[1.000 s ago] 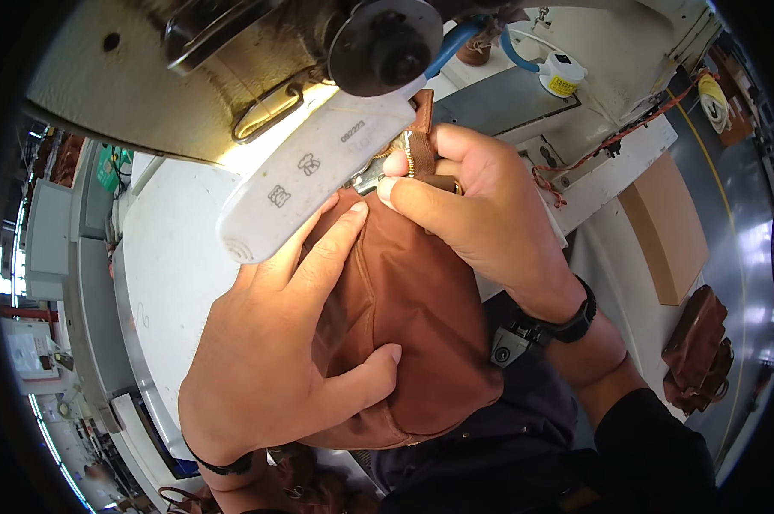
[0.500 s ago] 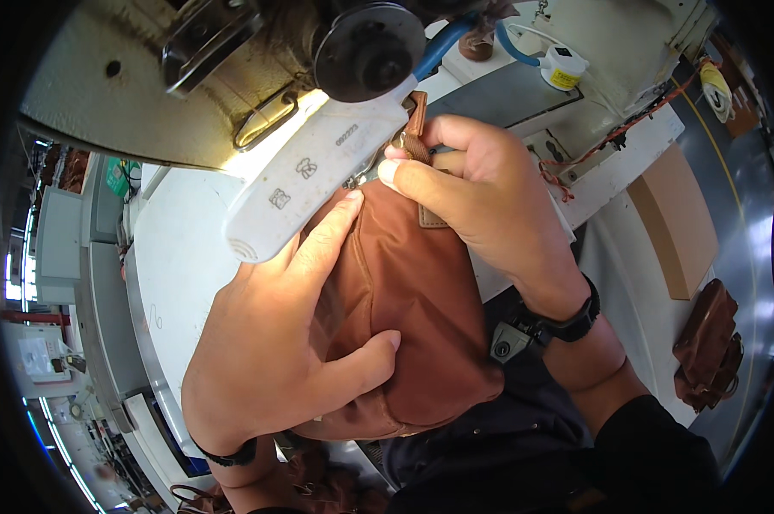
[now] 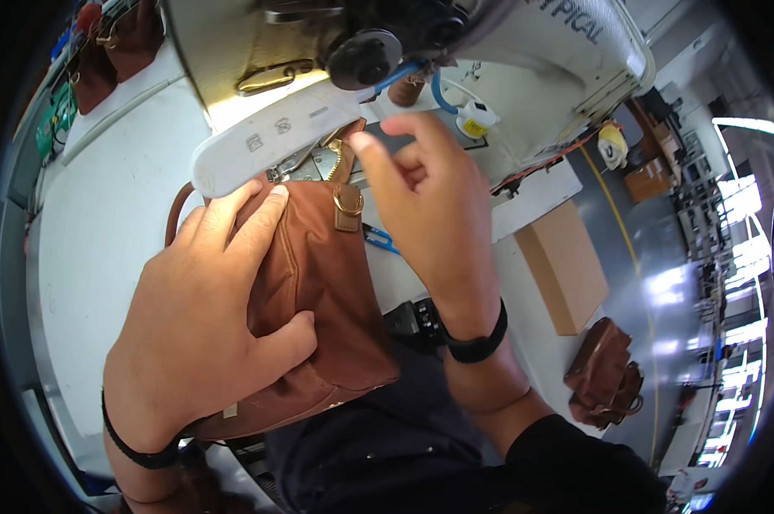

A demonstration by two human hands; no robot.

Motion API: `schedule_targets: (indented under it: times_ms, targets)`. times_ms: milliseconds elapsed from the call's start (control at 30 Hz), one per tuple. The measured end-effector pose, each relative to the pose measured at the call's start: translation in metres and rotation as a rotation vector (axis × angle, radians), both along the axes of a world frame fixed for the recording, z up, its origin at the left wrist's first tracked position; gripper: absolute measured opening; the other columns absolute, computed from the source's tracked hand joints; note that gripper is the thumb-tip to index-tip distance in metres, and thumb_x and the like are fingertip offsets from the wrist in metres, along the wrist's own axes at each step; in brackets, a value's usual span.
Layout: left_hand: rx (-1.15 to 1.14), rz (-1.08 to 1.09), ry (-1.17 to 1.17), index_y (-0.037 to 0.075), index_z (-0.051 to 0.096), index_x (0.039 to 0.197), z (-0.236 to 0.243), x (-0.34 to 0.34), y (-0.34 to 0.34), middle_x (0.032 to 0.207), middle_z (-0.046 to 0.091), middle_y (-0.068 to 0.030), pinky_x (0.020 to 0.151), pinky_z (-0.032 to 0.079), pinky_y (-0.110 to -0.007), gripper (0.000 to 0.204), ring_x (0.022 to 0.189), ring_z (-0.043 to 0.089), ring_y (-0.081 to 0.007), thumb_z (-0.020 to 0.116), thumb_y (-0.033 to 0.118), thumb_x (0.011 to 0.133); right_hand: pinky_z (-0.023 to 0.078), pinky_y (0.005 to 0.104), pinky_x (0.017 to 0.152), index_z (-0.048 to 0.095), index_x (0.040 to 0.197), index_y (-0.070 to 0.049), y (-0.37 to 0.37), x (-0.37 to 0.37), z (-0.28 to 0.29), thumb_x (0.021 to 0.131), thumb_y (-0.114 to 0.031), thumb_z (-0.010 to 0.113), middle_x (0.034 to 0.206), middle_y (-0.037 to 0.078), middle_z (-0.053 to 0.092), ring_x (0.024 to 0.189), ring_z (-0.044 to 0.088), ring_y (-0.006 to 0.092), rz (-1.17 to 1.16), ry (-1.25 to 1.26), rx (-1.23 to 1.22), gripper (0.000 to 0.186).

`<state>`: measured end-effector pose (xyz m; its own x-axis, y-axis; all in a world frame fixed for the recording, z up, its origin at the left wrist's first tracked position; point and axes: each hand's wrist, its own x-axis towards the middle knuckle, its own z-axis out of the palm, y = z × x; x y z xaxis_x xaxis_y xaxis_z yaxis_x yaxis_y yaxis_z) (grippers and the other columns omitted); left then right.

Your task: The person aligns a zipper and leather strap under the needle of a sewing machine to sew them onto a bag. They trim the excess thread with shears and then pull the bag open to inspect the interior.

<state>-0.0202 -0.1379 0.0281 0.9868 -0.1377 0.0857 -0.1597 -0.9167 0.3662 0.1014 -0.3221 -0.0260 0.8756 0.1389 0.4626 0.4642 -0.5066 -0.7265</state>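
A brown fabric bag (image 3: pixel 335 291) lies on the white sewing table with its upper edge under the sewing machine's presser-foot area. My left hand (image 3: pixel 198 317) is spread over the bag's left part, fingertips close to the presser foot (image 3: pixel 297 163) and thumb on the cloth. To the right, my right hand (image 3: pixel 430 197) is raised, thumb and forefinger apart, the other fingers curled; nothing shows between them. Its thumb tip is by the bag's zipper (image 3: pixel 336 158), with gold teeth. A tab with a gold ring (image 3: pixel 347 202) sits on the bag below. The needle point is hidden.
A pale machine guard (image 3: pixel 258 141) juts over the work from the sewing machine head (image 3: pixel 567 68). Right of the bag lies a blue tool (image 3: pixel 380 239). Further right are a cardboard piece (image 3: pixel 562 265) and another brown bag (image 3: pixel 605 373). More brown bags (image 3: pixel 130 43) are at the far left.
My right hand has let go of the zipper end it was pinching, and its fingers have parted. My left hand stays on the bag. The whole view has swung to the right.
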Motion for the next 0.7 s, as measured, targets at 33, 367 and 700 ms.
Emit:
schedule_targets:
  times_ms: [33,367,700]
  targets:
    - [-0.006,-0.004,0.002,0.000,0.055,0.150,-0.001,-0.002,0.004,0.154,0.051,-0.0241,0.106,0.052,-0.047,0.087,0.135,0.056,-0.0442,0.079,0.028,0.071,0.041,0.0291,0.052,0.072,0.115,0.000,-0.002,-0.009,0.002,0.105,-0.021,0.067,0.062,0.005,0.063,0.055,0.055,0.0076,0.003,-0.091,0.000,0.025]
    - [-0.031,-0.037,-0.015,-0.001,0.056,0.147,-0.005,-0.002,0.005,0.154,0.051,-0.0240,0.104,0.053,-0.047,0.085,0.133,0.057,-0.0446,0.077,0.033,0.072,0.041,0.0240,0.045,0.053,0.146,0.007,0.004,-0.006,0.027,0.107,-0.017,0.051,0.065,0.011,0.064,0.045,0.049,0.0112,0.657,0.884,0.447,0.046]
    - [0.018,-0.056,0.003,-0.001,0.053,0.151,-0.001,-0.001,0.004,0.156,0.049,-0.0250,0.110,0.050,-0.047,0.087,0.137,0.054,-0.0462,0.078,0.029,0.074,0.045,0.0223,0.060,0.070,0.126,-0.001,-0.028,-0.013,-0.026,0.110,-0.026,0.061,0.079,-0.001,0.068,0.068,0.056,0.0047,0.241,0.161,0.183,0.031]
